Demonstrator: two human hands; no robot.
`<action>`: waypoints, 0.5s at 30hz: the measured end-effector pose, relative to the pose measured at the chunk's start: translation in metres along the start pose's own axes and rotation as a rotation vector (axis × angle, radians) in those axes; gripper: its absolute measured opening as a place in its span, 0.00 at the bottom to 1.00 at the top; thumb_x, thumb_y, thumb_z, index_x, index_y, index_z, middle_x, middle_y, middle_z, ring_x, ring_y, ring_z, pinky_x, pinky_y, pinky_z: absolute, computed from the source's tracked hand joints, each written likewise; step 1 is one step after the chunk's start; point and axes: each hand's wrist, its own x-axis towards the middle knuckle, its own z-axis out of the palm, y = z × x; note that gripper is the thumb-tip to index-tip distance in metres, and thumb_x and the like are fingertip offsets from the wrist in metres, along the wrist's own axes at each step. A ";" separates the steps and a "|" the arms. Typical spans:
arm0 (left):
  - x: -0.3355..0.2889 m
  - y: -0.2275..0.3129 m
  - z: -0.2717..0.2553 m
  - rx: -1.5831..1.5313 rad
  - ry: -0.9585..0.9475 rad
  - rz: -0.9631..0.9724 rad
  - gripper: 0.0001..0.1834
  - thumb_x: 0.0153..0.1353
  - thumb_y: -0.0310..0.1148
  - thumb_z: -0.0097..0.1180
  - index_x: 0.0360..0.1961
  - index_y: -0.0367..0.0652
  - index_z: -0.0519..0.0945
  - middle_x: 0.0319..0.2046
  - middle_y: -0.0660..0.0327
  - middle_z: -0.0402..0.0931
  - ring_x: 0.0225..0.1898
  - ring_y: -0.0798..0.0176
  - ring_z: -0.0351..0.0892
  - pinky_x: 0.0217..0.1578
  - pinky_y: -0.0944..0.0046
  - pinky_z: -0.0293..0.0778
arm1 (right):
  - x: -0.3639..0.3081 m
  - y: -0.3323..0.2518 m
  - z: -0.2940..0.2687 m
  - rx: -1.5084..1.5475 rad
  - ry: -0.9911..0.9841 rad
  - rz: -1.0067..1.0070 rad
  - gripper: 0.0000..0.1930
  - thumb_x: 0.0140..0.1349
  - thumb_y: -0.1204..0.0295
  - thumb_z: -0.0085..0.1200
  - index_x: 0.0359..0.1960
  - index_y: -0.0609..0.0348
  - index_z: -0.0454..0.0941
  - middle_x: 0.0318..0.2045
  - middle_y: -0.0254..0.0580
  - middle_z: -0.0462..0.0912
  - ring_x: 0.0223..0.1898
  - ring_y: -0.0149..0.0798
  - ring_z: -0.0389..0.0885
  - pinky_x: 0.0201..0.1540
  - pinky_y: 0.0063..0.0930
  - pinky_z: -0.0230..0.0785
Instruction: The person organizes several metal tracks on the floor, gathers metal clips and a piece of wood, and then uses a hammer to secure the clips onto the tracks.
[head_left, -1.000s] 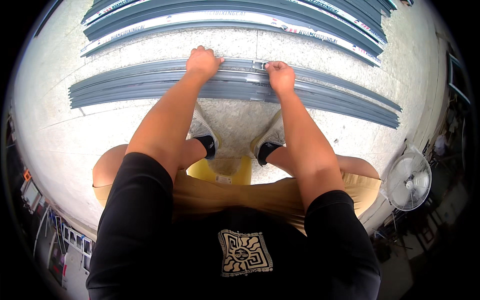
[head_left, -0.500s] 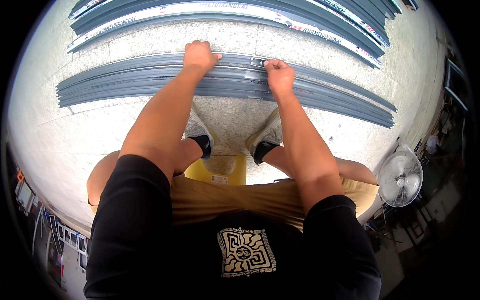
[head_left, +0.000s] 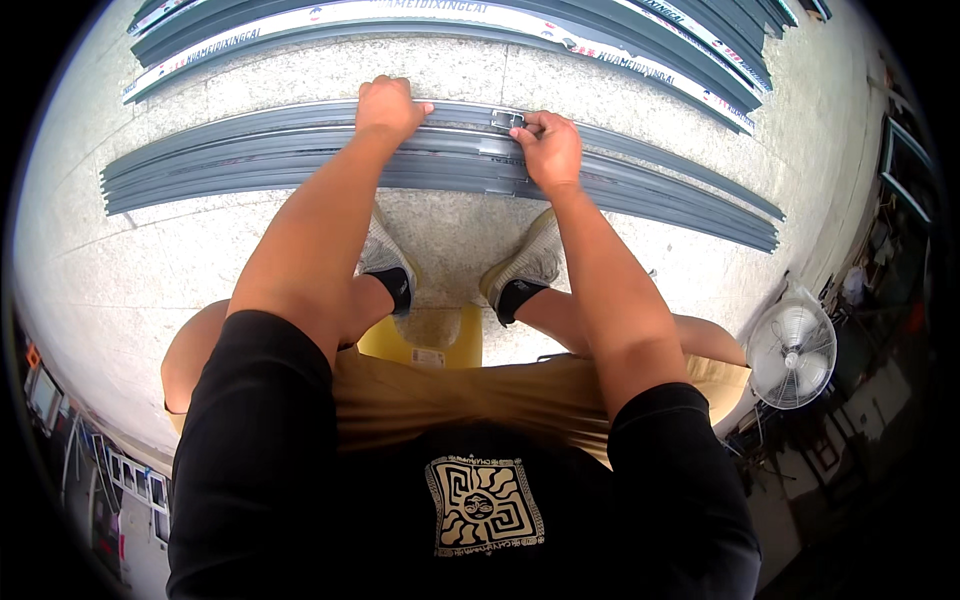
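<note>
The small silver rectangular fitting [head_left: 507, 120] sits on the rearmost grey metal profile [head_left: 455, 107], between the two hands. The right hand [head_left: 553, 152] appears to pinch its right end, thumb and forefinger nearly together. If that light pinch twisted, the fitting could skew or scrape the profile's finish. The left hand [head_left: 388, 107] has its fingers folded over the same profile, thumb stretched along it; how firmly they grip cannot be told. Should that hold slacken, the long, slim length might roll or slide against the neighbouring grey profiles [head_left: 250, 165] just in front. Farther out, a stack of wrapped profiles [head_left: 400, 28] lies beyond on the floor [head_left: 440, 66], apart from this work.
</note>
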 end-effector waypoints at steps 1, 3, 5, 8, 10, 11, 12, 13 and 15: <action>0.003 0.000 0.000 0.005 -0.014 -0.004 0.30 0.66 0.55 0.70 0.52 0.37 0.88 0.54 0.46 0.82 0.61 0.41 0.77 0.62 0.48 0.77 | 0.005 0.002 -0.002 0.084 -0.038 0.035 0.12 0.56 0.67 0.77 0.38 0.58 0.89 0.32 0.39 0.89 0.40 0.48 0.84 0.54 0.41 0.75; 0.006 0.000 0.000 0.009 -0.024 0.001 0.30 0.65 0.55 0.70 0.52 0.37 0.89 0.55 0.45 0.82 0.61 0.40 0.77 0.62 0.48 0.77 | 0.007 0.005 -0.003 0.103 -0.051 0.055 0.13 0.56 0.67 0.77 0.40 0.58 0.89 0.31 0.38 0.89 0.40 0.47 0.84 0.53 0.41 0.75; 0.006 -0.004 0.004 0.063 0.105 0.087 0.31 0.66 0.60 0.67 0.43 0.36 0.89 0.42 0.45 0.87 0.51 0.45 0.85 0.56 0.48 0.77 | 0.006 0.003 -0.004 0.124 -0.062 0.080 0.15 0.56 0.67 0.78 0.41 0.58 0.88 0.31 0.37 0.89 0.40 0.47 0.84 0.52 0.41 0.76; 0.006 -0.008 0.005 0.103 0.072 0.111 0.31 0.65 0.60 0.67 0.41 0.36 0.88 0.41 0.46 0.87 0.50 0.44 0.86 0.55 0.47 0.78 | 0.002 -0.006 -0.006 0.223 -0.131 0.258 0.22 0.56 0.65 0.79 0.50 0.57 0.86 0.33 0.38 0.89 0.42 0.47 0.85 0.52 0.42 0.77; 0.004 -0.005 0.004 0.116 0.107 0.141 0.30 0.64 0.59 0.69 0.39 0.37 0.88 0.40 0.46 0.88 0.48 0.43 0.86 0.53 0.47 0.79 | -0.003 -0.011 -0.009 0.201 -0.101 0.226 0.29 0.55 0.64 0.80 0.57 0.58 0.83 0.36 0.42 0.88 0.42 0.48 0.86 0.51 0.43 0.78; 0.001 -0.002 -0.001 0.079 0.087 0.111 0.29 0.63 0.58 0.71 0.38 0.37 0.88 0.40 0.46 0.87 0.47 0.43 0.87 0.52 0.47 0.80 | -0.004 -0.011 -0.013 0.118 -0.132 0.159 0.32 0.54 0.65 0.80 0.60 0.57 0.82 0.44 0.45 0.87 0.49 0.50 0.84 0.56 0.43 0.77; 0.000 0.001 -0.004 0.041 0.067 0.079 0.28 0.62 0.58 0.72 0.37 0.37 0.87 0.39 0.45 0.87 0.46 0.42 0.87 0.51 0.47 0.80 | -0.005 -0.013 -0.015 0.113 -0.124 0.170 0.32 0.54 0.65 0.80 0.60 0.57 0.82 0.44 0.45 0.87 0.49 0.50 0.84 0.56 0.43 0.77; 0.003 -0.003 -0.002 0.055 0.091 0.082 0.28 0.61 0.56 0.74 0.37 0.37 0.87 0.38 0.45 0.87 0.44 0.41 0.87 0.50 0.47 0.81 | -0.005 -0.018 -0.014 0.011 -0.072 0.056 0.32 0.54 0.65 0.80 0.61 0.55 0.81 0.46 0.45 0.86 0.51 0.49 0.84 0.57 0.42 0.77; 0.006 -0.010 0.001 0.068 0.066 0.071 0.29 0.62 0.59 0.71 0.38 0.38 0.88 0.39 0.47 0.87 0.47 0.44 0.86 0.52 0.48 0.77 | -0.002 -0.033 -0.014 -0.097 -0.037 -0.052 0.29 0.56 0.65 0.77 0.61 0.51 0.83 0.49 0.45 0.84 0.58 0.50 0.80 0.63 0.43 0.74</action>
